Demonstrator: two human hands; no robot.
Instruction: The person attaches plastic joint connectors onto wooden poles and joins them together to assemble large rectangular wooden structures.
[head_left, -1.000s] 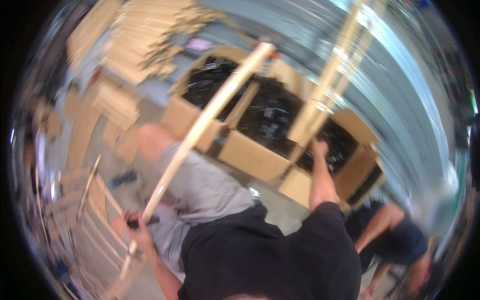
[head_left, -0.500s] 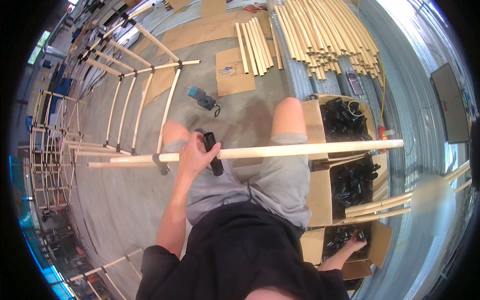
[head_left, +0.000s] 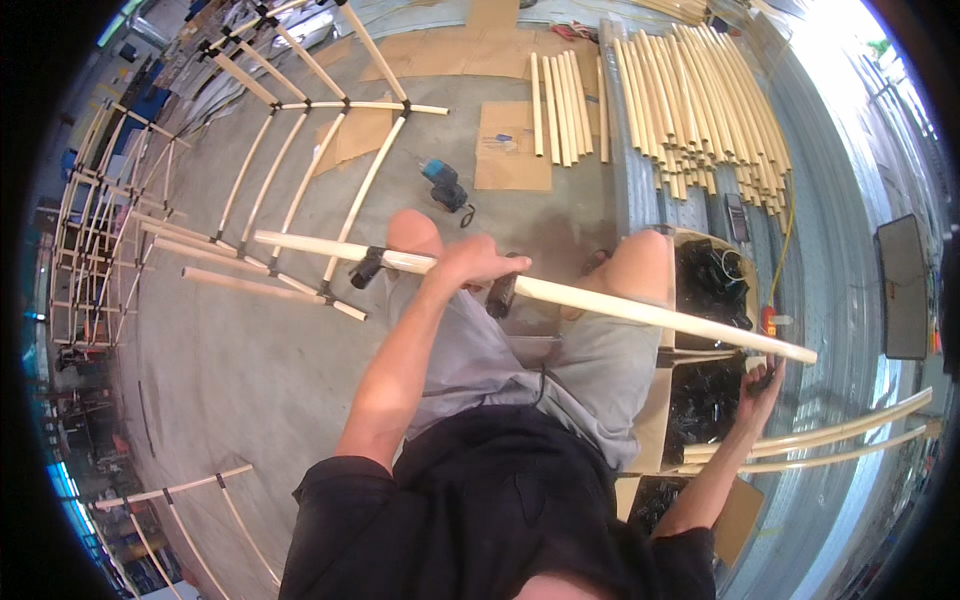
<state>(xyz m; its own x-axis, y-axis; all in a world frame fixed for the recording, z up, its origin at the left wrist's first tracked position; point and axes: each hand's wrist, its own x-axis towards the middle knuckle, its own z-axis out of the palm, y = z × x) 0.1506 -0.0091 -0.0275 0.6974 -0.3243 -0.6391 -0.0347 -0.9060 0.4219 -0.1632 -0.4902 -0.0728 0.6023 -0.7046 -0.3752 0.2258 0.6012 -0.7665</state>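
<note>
A long cream pipe [head_left: 640,310] lies slanted across my lap, its right end lower than its left. My left hand [head_left: 470,262] is wrapped round it left of its middle. By that hand's fingertips, a black pipe joint [head_left: 503,297] sits on the pipe and points down toward my lap. Farther left, a second black joint [head_left: 368,267] is fitted on the same pipe. Close below the pipe's right end, my right hand [head_left: 760,388] is closed round a small black pipe joint, partly hidden by the fingers.
Cardboard boxes of black joints [head_left: 705,400] stand at my right. A cordless drill [head_left: 443,184] lies on the floor ahead. An assembled pipe frame [head_left: 345,205] stands ahead-left. Cut pipes [head_left: 700,110] are stacked far right, near a red bottle [head_left: 769,320] and a dark panel [head_left: 903,287].
My right hand has come up from the nearest box to the pipe's right end, carrying a black joint. The pipe has tilted, its right end dropping. My left hand now grips the pipe.
</note>
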